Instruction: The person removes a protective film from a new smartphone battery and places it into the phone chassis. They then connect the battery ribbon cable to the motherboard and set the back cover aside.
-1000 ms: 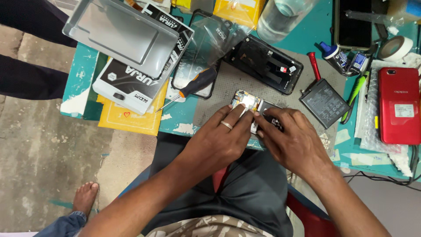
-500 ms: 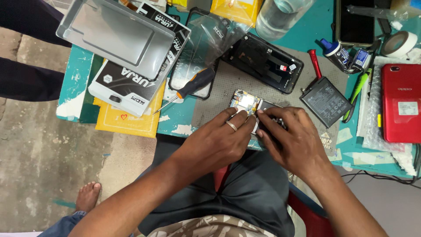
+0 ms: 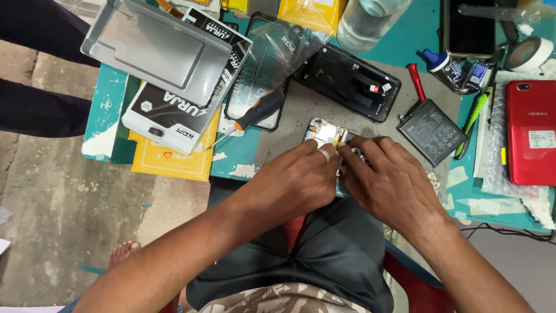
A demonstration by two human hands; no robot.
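Observation:
An opened phone body (image 3: 325, 133) with a bare circuit board lies on the grey work mat (image 3: 301, 110). My left hand (image 3: 301, 177), a ring on one finger, presses down on its near end. My right hand (image 3: 391, 182) meets it from the right, fingertips pinched on the phone's edge. Both hands hide most of the phone. Just left of it lies a screwdriver (image 3: 255, 115) with a black and orange handle. A phone battery (image 3: 431, 131) rests to the right, and an open black phone shell (image 3: 347, 81) sits behind.
A grey plastic tray (image 3: 156, 49) tops a black and white box (image 3: 176, 113) over yellow packets at the left. A red phone (image 3: 530, 133), a green pen (image 3: 472, 119), glue bottles (image 3: 449, 69), a tape roll (image 3: 528, 53) and a clear bottle (image 3: 365, 20) crowd the teal table.
My hands stay clamped on the opened phone, with only slight shifts of the fingers. The view has drifted a little; nothing on the table has moved.

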